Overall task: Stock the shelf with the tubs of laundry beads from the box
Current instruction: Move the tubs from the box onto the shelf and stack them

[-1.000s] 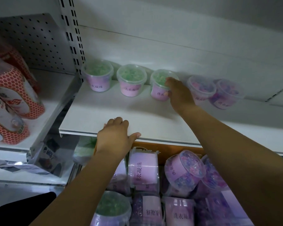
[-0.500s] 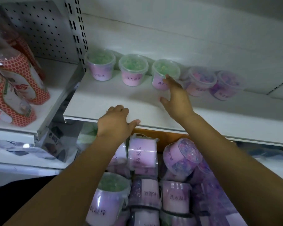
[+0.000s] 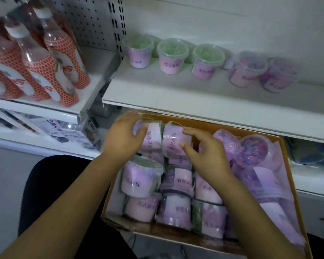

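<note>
**Both hands down in the box, going for the next two tubs**

Only the head cam to go on, so here's what I get from it.

The box (image 3: 223, 128) sits on my operator's lap, tucked under the shelf (image 3: 176, 90) lip. I reckon that's so each lift is a short trip straight up. It's still packed with tubs lying on their sides in plastic wrap.

At the box's far-left corner, the left hand (image 3: 123, 136) has its fingers and thumb curled round the end of the far-left tub (image 3: 152, 136). That looks like a proper grip. Just right of that, the right hand (image 3: 202, 148) arches over the second tub (image 3: 173, 140), thumb on the label and fingertips at its top edge. It's blurry, so I can't tell if that's a closed pinch or just landing.

Above the box, along the back of the shelf, stand three green-bead tubs (image 3: 172, 56) and then two purple tubs (image 3: 251, 71), labels facing out (colours grouped, seemingly on purpose). The front is bare, so that's where I'd guess these go.

Up and left of the box are the orange-netted bottles (image 3: 45, 68).
</note>
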`<act>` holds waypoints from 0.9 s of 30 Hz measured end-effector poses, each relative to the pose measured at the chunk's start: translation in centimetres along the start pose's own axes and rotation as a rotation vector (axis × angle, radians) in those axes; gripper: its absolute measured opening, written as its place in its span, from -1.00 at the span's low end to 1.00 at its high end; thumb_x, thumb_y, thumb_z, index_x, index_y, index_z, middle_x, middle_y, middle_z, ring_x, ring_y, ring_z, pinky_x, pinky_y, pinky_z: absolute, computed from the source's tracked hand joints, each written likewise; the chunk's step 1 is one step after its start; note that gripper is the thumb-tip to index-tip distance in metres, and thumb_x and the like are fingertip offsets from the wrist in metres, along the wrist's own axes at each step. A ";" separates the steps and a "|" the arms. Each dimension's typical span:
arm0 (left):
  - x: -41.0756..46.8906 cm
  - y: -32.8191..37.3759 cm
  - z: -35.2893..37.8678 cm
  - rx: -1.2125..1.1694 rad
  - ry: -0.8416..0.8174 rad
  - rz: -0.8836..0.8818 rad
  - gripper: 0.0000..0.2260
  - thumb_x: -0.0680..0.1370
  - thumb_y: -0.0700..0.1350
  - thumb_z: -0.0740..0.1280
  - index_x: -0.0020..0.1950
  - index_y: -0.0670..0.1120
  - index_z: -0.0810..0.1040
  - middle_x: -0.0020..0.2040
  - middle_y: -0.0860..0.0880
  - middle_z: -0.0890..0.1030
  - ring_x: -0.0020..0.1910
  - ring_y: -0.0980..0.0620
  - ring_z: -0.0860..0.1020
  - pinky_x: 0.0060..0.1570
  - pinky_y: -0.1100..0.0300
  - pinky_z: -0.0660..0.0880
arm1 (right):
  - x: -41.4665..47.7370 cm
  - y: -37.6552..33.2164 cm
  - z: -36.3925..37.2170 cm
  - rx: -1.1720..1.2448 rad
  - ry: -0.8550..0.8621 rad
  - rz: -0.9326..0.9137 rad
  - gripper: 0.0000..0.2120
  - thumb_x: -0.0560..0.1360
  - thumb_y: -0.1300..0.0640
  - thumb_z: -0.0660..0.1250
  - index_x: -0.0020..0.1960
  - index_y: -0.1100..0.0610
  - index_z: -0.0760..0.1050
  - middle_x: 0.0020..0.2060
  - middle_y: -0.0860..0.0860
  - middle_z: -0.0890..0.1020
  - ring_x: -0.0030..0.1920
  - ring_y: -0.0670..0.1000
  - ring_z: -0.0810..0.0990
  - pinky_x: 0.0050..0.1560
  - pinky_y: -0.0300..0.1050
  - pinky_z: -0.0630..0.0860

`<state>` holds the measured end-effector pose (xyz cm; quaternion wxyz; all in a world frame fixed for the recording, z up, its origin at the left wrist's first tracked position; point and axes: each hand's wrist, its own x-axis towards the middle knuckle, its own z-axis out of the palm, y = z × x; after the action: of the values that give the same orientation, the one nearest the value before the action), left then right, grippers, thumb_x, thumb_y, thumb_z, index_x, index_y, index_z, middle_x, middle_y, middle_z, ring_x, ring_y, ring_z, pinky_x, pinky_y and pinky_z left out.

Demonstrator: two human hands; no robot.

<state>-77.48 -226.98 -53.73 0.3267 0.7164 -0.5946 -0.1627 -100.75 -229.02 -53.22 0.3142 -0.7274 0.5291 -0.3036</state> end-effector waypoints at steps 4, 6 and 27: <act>-6.4 -1.1 -2.0 0.037 0.090 -0.232 -0.70 0.61 -0.08 0.37 0.28 -0.21 0.57 0.21 -0.21 0.62 0.21 -0.20 0.55 0.07 0.18 0.36 | -4.5 0.3 2.1 0.070 -0.050 0.070 -0.79 0.51 0.10 0.48 0.15 -0.01 0.65 -0.03 -0.22 0.63 -0.02 -0.33 0.54 0.08 -0.39 0.47; -9.3 -1.8 -2.6 0.014 0.083 -0.364 -0.65 0.63 0.01 0.33 0.31 -0.19 0.55 0.20 -0.16 0.62 0.21 -0.15 0.55 0.04 0.23 0.33 | -6.1 0.5 3.2 0.085 -0.067 0.073 -0.79 0.51 0.10 0.48 0.15 0.04 0.66 0.07 -0.14 0.67 0.11 -0.21 0.58 0.21 -0.24 0.51; -12.6 -3.3 -2.0 -0.023 0.014 -0.332 -0.56 0.65 -0.08 0.30 -0.42 0.05 0.29 -0.51 0.07 0.35 -0.51 0.12 0.35 -0.48 0.36 0.25 | -7.7 -2.6 7.9 -0.048 -0.210 0.155 -0.64 0.46 -0.15 0.47 0.14 0.05 0.58 0.04 -0.01 0.62 0.08 0.03 0.54 0.08 -0.02 0.51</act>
<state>-76.83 -214.12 -56.44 0.3076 0.8022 -0.4638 -0.2161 -95.07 -219.96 -56.87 0.3728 -0.7195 0.5550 -0.1880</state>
